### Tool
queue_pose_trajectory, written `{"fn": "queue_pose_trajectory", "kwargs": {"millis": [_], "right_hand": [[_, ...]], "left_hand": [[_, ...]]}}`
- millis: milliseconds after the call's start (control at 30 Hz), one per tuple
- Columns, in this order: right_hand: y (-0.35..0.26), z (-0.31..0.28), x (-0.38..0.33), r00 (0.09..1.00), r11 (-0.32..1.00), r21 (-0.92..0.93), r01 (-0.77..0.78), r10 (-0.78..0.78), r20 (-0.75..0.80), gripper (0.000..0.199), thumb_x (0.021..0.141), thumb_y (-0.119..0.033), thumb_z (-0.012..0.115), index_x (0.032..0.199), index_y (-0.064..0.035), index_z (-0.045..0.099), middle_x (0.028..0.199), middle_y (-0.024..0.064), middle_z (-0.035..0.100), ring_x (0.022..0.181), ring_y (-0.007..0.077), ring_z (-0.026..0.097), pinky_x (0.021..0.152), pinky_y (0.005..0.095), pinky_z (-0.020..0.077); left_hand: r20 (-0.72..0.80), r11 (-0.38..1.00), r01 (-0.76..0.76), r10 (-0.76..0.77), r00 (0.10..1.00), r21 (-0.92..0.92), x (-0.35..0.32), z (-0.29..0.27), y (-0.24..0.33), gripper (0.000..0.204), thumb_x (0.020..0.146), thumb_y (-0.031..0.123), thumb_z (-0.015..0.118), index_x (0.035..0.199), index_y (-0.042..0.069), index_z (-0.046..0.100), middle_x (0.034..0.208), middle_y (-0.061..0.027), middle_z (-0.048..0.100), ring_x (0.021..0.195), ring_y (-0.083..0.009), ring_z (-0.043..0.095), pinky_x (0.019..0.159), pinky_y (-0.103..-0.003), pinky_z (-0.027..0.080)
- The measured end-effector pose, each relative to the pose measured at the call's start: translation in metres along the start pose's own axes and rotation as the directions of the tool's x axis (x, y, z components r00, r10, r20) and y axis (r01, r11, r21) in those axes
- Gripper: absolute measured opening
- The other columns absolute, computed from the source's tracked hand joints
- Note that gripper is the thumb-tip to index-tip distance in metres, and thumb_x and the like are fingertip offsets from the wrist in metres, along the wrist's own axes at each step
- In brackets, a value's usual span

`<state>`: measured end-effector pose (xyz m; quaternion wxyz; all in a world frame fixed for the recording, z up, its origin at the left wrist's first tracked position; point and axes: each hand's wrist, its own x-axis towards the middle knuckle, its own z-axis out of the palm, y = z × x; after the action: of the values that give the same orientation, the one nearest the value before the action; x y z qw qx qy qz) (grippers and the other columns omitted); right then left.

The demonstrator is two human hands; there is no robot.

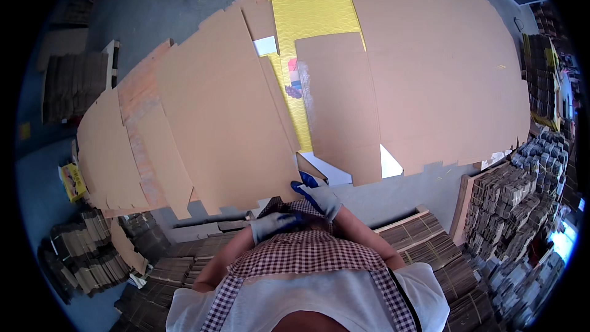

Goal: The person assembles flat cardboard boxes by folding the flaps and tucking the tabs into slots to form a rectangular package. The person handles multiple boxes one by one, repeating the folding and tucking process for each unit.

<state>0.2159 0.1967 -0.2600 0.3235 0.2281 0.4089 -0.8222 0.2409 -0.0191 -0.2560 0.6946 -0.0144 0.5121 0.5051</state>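
Observation:
My right hand (321, 197), in a grey glove with blue fingers, is at the near edge of a large brown cardboard sheet (221, 110). Its blue fingertips are apart and meet the sheet's near right corner. My left hand (275, 225), gloved the same way, lies low against my checked apron (301, 252). Its fingers stretch to the right, partly lost in shadow, and nothing shows in them. Just beyond my hands a narrower cardboard piece (341, 104) overlaps a yellow patterned sheet (316, 9). White flaps (326, 169) stick out at the near side.
Another wide cardboard sheet (448, 80) covers the right side of the work surface. A smaller cardboard piece (107, 154) lies at the far left. Bundled cardboard stacks (504, 215) stand at the right, with more stacks (86, 243) at the lower left and strapped bundles (424, 240) beside me.

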Motion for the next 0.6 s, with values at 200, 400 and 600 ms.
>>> {"fn": "queue_pose_trajectory", "kwargs": {"millis": [200,400,600], "right_hand": [[0.013,-0.026,-0.010,0.996,0.998,-0.061,-0.002,0.008,0.093,0.041,0.098,-0.009,0.062,0.137,0.0020,0.054,0.120,0.0039,0.067,0.106,0.0106,0.061,0.092,0.0252,0.0499],[0.009,-0.031,-0.032,0.999,0.995,0.092,-0.049,0.051,-0.011,0.043,0.097,-0.014,0.063,0.135,0.0036,0.055,0.119,0.0043,0.067,0.108,0.0118,0.060,0.097,0.0279,0.0475],[0.014,-0.041,-0.035,0.993,0.992,-0.056,-0.113,0.116,0.038,0.039,0.098,-0.011,0.063,0.133,0.0042,0.057,0.120,0.0054,0.067,0.107,0.0104,0.060,0.093,0.0254,0.0485]], "left_hand": [[-0.359,0.830,-0.339,0.510,0.782,0.442,-0.046,-0.018,0.130,0.050,0.087,0.021,0.070,0.131,0.002,0.059,0.136,-0.0175,0.058,0.129,-0.0313,0.053,0.105,-0.040,0.045],[-0.315,0.313,0.046,0.919,0.235,0.949,0.038,-0.092,0.235,0.055,0.079,0.015,0.072,0.133,0.010,0.060,0.138,-0.0129,0.056,0.131,-0.0366,0.047,0.114,-0.049,0.033],[-0.281,0.212,0.257,0.921,0.269,0.943,0.070,-0.117,0.243,0.059,0.081,0.032,0.075,0.135,0.014,0.060,0.139,-0.0131,0.052,0.132,-0.0379,0.044,0.113,-0.060,0.025]]}}
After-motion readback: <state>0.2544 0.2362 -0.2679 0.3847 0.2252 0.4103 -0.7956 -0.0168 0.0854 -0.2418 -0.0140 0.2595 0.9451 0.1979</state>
